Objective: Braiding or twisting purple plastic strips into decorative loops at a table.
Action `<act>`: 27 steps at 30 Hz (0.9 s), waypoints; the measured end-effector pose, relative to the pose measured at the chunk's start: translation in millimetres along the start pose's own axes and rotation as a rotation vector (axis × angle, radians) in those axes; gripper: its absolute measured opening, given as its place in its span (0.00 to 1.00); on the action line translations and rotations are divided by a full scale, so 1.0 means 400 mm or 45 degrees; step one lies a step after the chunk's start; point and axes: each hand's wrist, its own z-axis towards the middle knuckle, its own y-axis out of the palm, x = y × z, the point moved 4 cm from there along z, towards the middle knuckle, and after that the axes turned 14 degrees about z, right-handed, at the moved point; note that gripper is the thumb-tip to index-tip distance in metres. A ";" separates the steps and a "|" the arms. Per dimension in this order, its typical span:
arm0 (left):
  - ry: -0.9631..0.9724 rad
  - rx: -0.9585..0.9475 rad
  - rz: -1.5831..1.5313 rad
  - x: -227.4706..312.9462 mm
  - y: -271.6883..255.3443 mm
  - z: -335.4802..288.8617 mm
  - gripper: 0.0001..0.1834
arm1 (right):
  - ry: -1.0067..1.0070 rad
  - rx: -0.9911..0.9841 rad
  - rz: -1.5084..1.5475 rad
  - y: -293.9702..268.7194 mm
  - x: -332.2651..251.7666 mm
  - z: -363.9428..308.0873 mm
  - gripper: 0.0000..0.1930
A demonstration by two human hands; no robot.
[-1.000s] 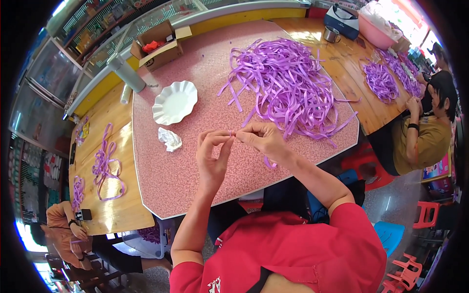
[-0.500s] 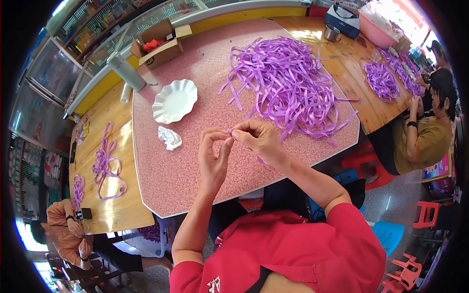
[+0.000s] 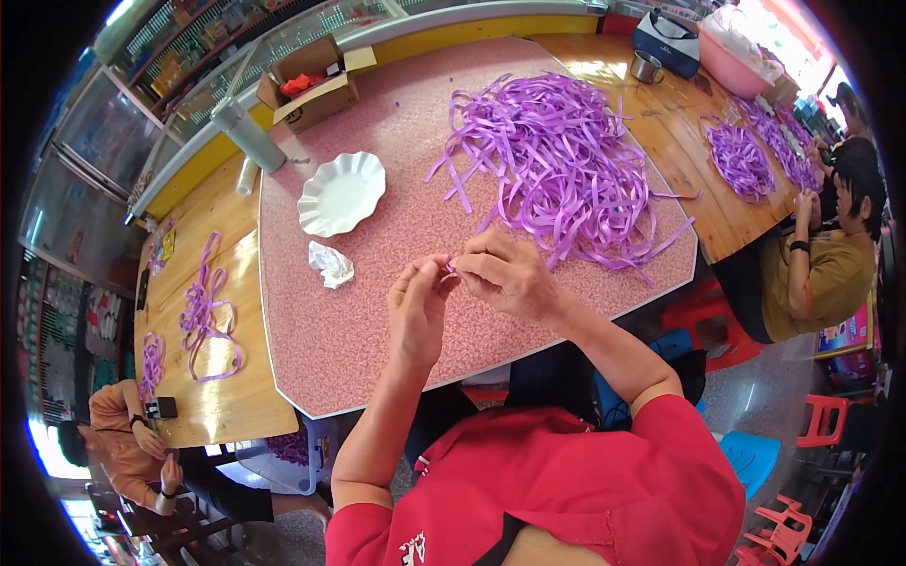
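Note:
My left hand (image 3: 418,307) and my right hand (image 3: 510,274) meet above the near middle of the pink speckled tabletop. A small bit of purple ribbon (image 3: 449,267) shows between their fingertips, and both hands pinch it. The rest of that ribbon is mostly hidden by my fingers. Just beyond my right hand lies a large loose heap of purple ribbons (image 3: 557,160), a few strands trailing toward me. Left of my hands are a crumpled white tissue (image 3: 331,265) and, farther off, a white plate with a wavy rim (image 3: 342,193).
At the far left stand a grey-green flask (image 3: 247,137) and an open cardboard box (image 3: 316,94). More purple ribbons (image 3: 205,316) lie on the wooden table to the left. One person sits at the lower left, others at the right beside further ribbons (image 3: 739,160). A metal mug (image 3: 646,67) stands far right.
My left fingers, curled in an open ring before, have closed in on the ribbon. My right hand has turned so its knuckles face up, its fingers folded around the ribbon.

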 end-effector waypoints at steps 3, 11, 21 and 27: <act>0.214 0.085 0.323 -0.003 0.003 -0.007 0.07 | 0.052 0.009 0.034 -0.001 0.003 0.000 0.13; 0.405 0.179 0.709 -0.004 0.006 -0.001 0.06 | 0.371 0.189 0.252 0.003 0.016 0.007 0.06; 0.431 0.147 0.813 -0.002 0.020 0.007 0.08 | 1.104 0.239 0.818 0.022 0.065 -0.022 0.09; 1.267 0.404 1.702 0.076 0.057 -0.003 0.13 | 1.380 0.372 1.347 0.033 0.070 -0.033 0.08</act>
